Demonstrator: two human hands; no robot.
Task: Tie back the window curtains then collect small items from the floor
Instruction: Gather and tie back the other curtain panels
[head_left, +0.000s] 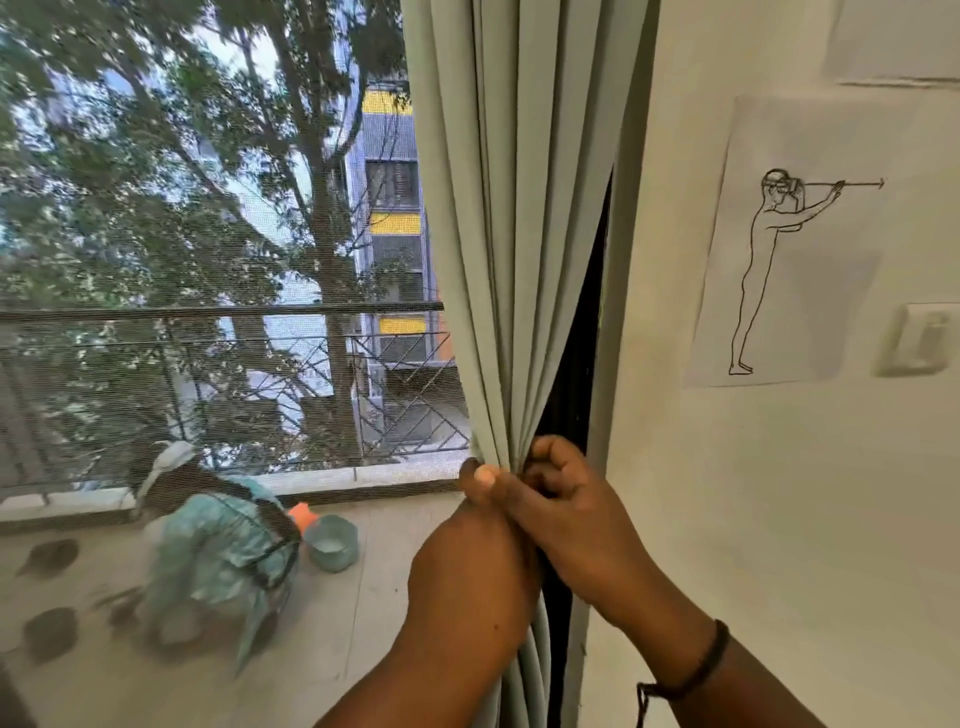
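- Where the pale green curtain (519, 218) hangs gathered in folds down the centre of the frame, pinched into a narrow bunch at lower centre by both hands.
- Left hand (475, 540): wrapped around the bunched cloth from the left, thumb pressed on the fabric at the top of the grip.
- Right hand (563, 514): fingers curled against the same bunch from the right, touching the left hand; whether gripping cloth or some tie cannot be told.
- Dark cord bracelet (698, 670) around the right wrist, lower right of the frame.
- Below the hands, curtain folds running on down to the bottom edge.
- Right of the curtain, a dark narrow gap, then a white wall (753, 519).
- On that wall, upper right: a paper sheet with a line drawing of a standing figure (779, 270), arms raised; just right of it, a white wall switch (922, 340).
- Left half of the frame: mesh-screened window (208, 260), with trees, a railing and a grey and yellow building beyond.
- Lower left, past the screen: a teal cloth heap (218, 561), with a small teal bucket (332, 543) just beside it on the balcony floor (337, 623).
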